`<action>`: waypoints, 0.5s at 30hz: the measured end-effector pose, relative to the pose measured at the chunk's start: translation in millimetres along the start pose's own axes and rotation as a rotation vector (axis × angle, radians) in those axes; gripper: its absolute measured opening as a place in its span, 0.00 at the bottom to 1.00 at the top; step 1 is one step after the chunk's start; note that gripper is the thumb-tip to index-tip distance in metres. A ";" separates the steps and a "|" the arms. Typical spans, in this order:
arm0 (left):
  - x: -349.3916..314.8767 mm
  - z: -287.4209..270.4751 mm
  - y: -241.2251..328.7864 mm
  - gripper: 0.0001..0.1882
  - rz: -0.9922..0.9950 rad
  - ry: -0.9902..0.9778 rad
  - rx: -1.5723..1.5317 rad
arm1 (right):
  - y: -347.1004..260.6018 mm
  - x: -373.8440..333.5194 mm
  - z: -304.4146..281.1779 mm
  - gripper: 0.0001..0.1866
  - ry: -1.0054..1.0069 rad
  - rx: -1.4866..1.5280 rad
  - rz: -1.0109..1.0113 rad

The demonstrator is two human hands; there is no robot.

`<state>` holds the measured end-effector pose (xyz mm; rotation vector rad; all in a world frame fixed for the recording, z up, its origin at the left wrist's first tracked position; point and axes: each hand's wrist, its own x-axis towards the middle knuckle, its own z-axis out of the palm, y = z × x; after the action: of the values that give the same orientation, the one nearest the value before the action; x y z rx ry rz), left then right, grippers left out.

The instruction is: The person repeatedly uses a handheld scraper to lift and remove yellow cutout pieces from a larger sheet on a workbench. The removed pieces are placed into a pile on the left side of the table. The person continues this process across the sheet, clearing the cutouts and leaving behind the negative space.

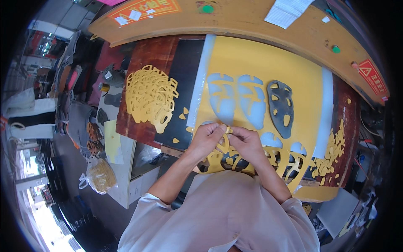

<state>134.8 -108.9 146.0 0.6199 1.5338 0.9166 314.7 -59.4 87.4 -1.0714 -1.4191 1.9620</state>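
Note:
My left hand [205, 140] and my right hand [247, 144] meet at the sheet's near side, close to my body. The fingertips of both are pinched on a yellow cut-out piece [223, 145] with openings in it. My fingers hide part of this piece. Beyond them lies a yellow sheet [260, 54], with leaf-shaped holes that show a pale board [221, 103] underneath. A dark cutting die [280, 108], oval with several openings, rests on the sheet to the right of these holes. The sheet's near edge is a cut-through web [289, 168] hanging toward me.
A pile of yellow cut-out pieces [149, 96] lies on the left of the table, small scraps [331, 153] on the right. An orange-brown machine beam [239, 19] with green buttons spans the far side. A tied plastic bag [100, 175] hangs at lower left.

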 end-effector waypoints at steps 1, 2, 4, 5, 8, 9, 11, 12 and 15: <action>-3.4 -2.3 5.4 0.16 0.000 -0.030 0.016 | -0.2 0.7 -3.9 0.15 -0.016 0.050 0.044; -8.4 -7.4 12.1 0.16 -0.015 -0.076 0.015 | -0.5 -0.8 -9.4 0.13 -0.067 0.243 0.133; -17.7 -26.2 29.2 0.17 0.009 -0.013 0.120 | -0.7 -3.4 -22.4 0.12 0.012 0.392 0.158; -23.5 -39.0 37.8 0.18 0.012 0.008 0.162 | -0.1 -6.5 -28.1 0.12 0.035 0.516 0.148; -27.8 -92.1 60.6 0.14 0.231 0.108 0.153 | 5.0 -20.4 -39.4 0.14 0.023 0.127 0.207; -24.4 -116.6 66.5 0.14 0.208 0.165 0.143 | 7.6 -24.8 -41.2 0.15 0.013 -0.027 0.261; 4.6 -163.1 71.4 0.16 0.251 0.308 0.260 | 11.0 -36.4 -49.8 0.20 0.030 -0.168 0.139; 24.0 -183.2 67.3 0.16 0.292 0.388 0.286 | 11.5 -42.1 -57.4 0.21 0.056 -0.322 0.050; 81.3 -227.3 44.5 0.33 0.283 0.662 1.027 | 5.7 -48.6 -100.7 0.27 0.232 -0.422 -0.004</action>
<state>-106.7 -65.4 138.6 1.3718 2.5784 0.4817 425.1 -42.3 81.8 -1.4231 -1.7391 1.5057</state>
